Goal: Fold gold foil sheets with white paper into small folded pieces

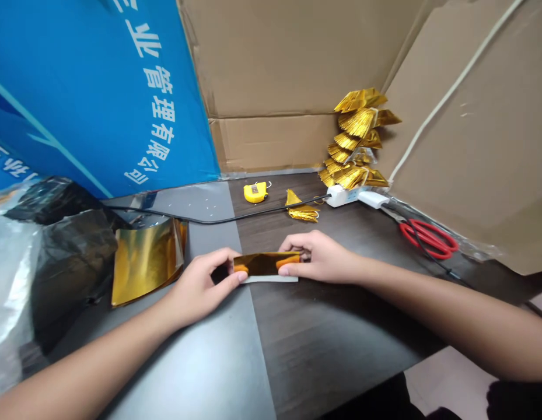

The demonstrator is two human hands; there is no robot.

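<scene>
Cardboard panels (271, 58) are walling in the far side of my dark wood-grain table (336, 344), with a blue banner (100, 99) printed in white characters leaning in at the far left and a white cord (454, 87) running up the panel on the right. I am working over the line where a grey sheet (209, 361) meets the wood, holding a narrow gold foil strip (266, 263) across that line, with a white card strip (271, 279) showing along its near edge. My left hand (200, 283) is pinching the strip's left end, fingers curling over the top and thumb pressing in from the near side, while my right hand (318, 256) is gripping the right end the same way, so both grips are narrow and closed on the foil. Just left of my left hand, a stack of gold foil sheets (146, 262) is lying on the grey sheet, with a black plastic bag (65, 256) and crinkled silver plastic (10, 280) heaping up beyond it. Far of my hands, a small fringed gold foil piece (302, 207) is sitting on the wood near a yellow tape measure (255, 192), and a black cable (218, 220) is running behind them to a white power strip (343, 196). A pile of fringed gold foil pieces (358, 140) is leaning against the cardboard in the far right corner, and red-handled scissors (428, 238) are lying near the right panel
</scene>
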